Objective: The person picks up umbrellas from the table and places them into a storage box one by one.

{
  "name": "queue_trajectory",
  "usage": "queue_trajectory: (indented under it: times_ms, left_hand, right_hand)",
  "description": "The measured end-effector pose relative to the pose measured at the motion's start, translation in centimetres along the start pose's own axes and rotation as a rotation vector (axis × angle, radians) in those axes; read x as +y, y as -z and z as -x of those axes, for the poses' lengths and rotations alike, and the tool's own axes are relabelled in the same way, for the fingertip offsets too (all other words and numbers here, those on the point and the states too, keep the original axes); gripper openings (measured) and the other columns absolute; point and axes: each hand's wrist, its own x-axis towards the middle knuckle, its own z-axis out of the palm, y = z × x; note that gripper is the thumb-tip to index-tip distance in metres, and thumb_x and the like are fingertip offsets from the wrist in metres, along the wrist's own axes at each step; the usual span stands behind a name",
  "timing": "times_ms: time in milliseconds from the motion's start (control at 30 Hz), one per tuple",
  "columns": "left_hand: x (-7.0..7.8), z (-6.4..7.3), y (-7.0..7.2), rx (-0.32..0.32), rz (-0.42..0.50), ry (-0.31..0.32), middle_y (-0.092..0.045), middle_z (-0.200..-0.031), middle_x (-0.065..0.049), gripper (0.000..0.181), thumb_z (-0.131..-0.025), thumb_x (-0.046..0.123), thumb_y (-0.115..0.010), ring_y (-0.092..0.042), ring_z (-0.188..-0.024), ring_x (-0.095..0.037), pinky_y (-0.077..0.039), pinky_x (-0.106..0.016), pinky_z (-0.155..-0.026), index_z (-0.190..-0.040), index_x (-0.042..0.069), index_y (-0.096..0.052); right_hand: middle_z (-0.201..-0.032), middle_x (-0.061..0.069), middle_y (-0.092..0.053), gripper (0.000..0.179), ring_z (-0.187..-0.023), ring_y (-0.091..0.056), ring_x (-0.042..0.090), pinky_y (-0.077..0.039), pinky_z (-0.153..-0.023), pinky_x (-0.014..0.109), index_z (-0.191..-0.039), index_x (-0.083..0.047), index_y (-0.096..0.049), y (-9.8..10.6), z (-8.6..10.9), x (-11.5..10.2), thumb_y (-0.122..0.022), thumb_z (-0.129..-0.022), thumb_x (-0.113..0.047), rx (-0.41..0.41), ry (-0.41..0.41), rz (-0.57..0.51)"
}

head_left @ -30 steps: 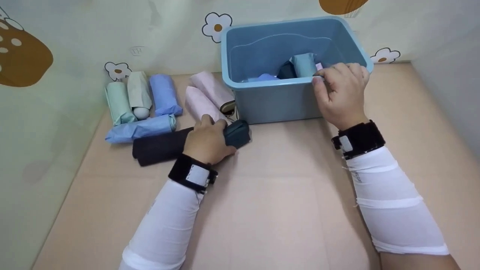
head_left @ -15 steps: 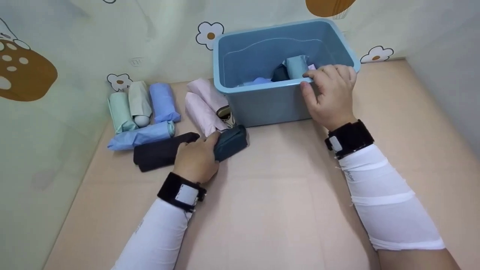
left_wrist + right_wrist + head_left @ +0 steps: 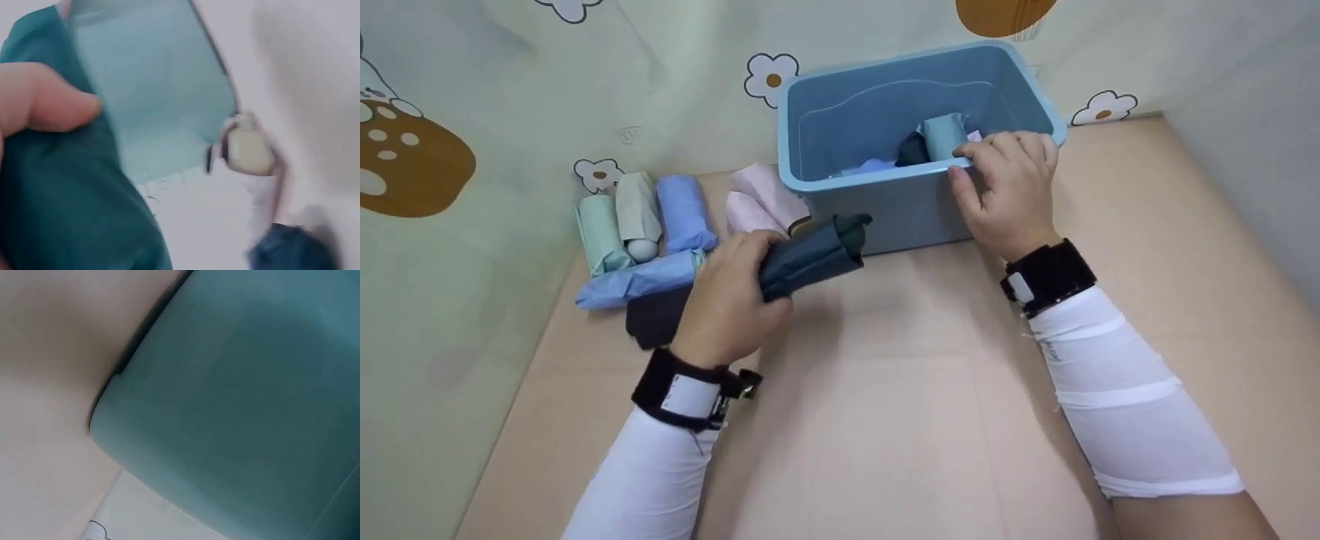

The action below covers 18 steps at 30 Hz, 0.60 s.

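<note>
My left hand (image 3: pixel 731 300) grips a dark green folded umbrella (image 3: pixel 814 259), raised above the table with its far end tilted up toward the bin. In the left wrist view, the thumb presses against the green umbrella cloth (image 3: pixel 67 185). My right hand (image 3: pixel 1012 191) holds the front rim of a blue plastic bin (image 3: pixel 885 217) near its right corner, thumb outside. Inside the bin lie a teal folded umbrella (image 3: pixel 945 136), a dark one (image 3: pixel 913 150) and a bluish-purple one (image 3: pixel 877 165). The right wrist view shows mostly the bin's outer wall (image 3: pixel 225 410).
Left of the bin lie two pink folded umbrellas (image 3: pixel 754 214). Farther left are mint (image 3: pixel 601 232), cream (image 3: pixel 637 206) and blue (image 3: pixel 684 214) ones, with another blue one (image 3: pixel 637 279) across their front. A black one (image 3: pixel 656 315) lies partly behind my left hand. A patterned wall stands behind.
My left hand has taken hold of the dark green umbrella and lifted it off the table, drawing back slightly left. The right hand keeps its hold on the bin rim.
</note>
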Motion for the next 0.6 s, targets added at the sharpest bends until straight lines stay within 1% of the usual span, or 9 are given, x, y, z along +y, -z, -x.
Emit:
queue_trajectory:
  times_ms: [133,200,267,367,467,500,600]
  left_hand:
    - [1.2,-2.0,0.9,0.161,0.108,-0.03,-0.065,-0.117,-0.011,0.059,-0.074,0.012,-0.081,-0.058,-0.108,-0.03,-0.042,-0.053,-0.1,-0.128,0.006,-0.059]
    - [1.9,-3.2,1.3,0.214,0.143,-0.048,-0.064,-0.116,-0.012,0.059,-0.073,0.01,-0.079,-0.057,-0.107,-0.03,-0.04,-0.053,-0.102,-0.128,0.004,-0.058]
    - [2.6,-4.4,1.7,0.247,0.164,-0.07,-0.064,-0.117,-0.013,0.06,-0.072,0.008,-0.078,-0.057,-0.107,-0.029,-0.04,-0.052,-0.103,-0.128,0.003,-0.058]
    - [3.6,-6.4,2.3,0.258,0.168,-0.127,-0.065,-0.119,-0.012,0.055,-0.075,0.003,-0.076,-0.056,-0.109,-0.028,-0.04,-0.047,-0.104,-0.127,0.002,-0.058]
    - [4.7,-8.3,2.6,0.245,0.174,-0.178,-0.064,-0.123,-0.011,0.053,-0.077,-0.005,-0.07,-0.055,-0.114,-0.027,-0.04,-0.043,-0.105,-0.128,0.002,-0.059]
    - [4.9,-8.9,2.6,0.235,0.176,-0.188,-0.064,-0.125,-0.011,0.051,-0.079,-0.006,-0.068,-0.054,-0.116,-0.026,-0.039,-0.042,-0.107,-0.128,0.002,-0.058]
    - [5.7,-10.5,2.3,0.208,0.17,-0.19,-0.063,-0.13,-0.009,0.048,-0.084,-0.008,-0.065,-0.054,-0.12,-0.024,-0.038,-0.037,-0.11,-0.13,0.005,-0.058]
  right_hand:
    - [-0.101,0.013,-0.068,0.042,-0.108,-0.051,0.035,-0.025,-0.103,0.057,-0.111,-0.009,-0.075,0.0,0.0,0.1,-0.05,-0.104,-0.041,0.01,0.006,0.002]
    - [-0.102,0.013,-0.068,0.041,-0.108,-0.051,0.035,-0.025,-0.104,0.057,-0.111,-0.009,-0.075,0.0,0.0,0.1,-0.051,-0.104,-0.041,0.011,0.005,0.004]
    - [-0.102,0.013,-0.068,0.042,-0.109,-0.051,0.035,-0.025,-0.104,0.057,-0.112,-0.009,-0.075,0.0,0.0,0.1,-0.051,-0.104,-0.041,0.011,0.002,0.005]
    - [-0.104,0.013,-0.068,0.042,-0.11,-0.051,0.034,-0.025,-0.105,0.057,-0.113,-0.008,-0.075,0.0,0.0,0.1,-0.051,-0.105,-0.042,0.002,-0.002,0.008]
    - [-0.105,0.013,-0.068,0.043,-0.112,-0.051,0.035,-0.024,-0.106,0.057,-0.115,-0.008,-0.075,0.0,0.0,0.0,-0.051,-0.105,-0.042,-0.005,-0.007,0.006]
    - [-0.105,0.013,-0.068,0.043,-0.112,-0.051,0.035,-0.024,-0.107,0.057,-0.115,-0.008,-0.075,0.0,0.0,0.0,-0.051,-0.105,-0.042,-0.008,-0.008,0.007]
    - [-0.106,0.013,-0.068,0.044,-0.113,-0.051,0.035,-0.024,-0.107,0.057,-0.115,-0.008,-0.074,0.0,0.0,0.0,-0.051,-0.105,-0.043,-0.011,-0.013,0.005]
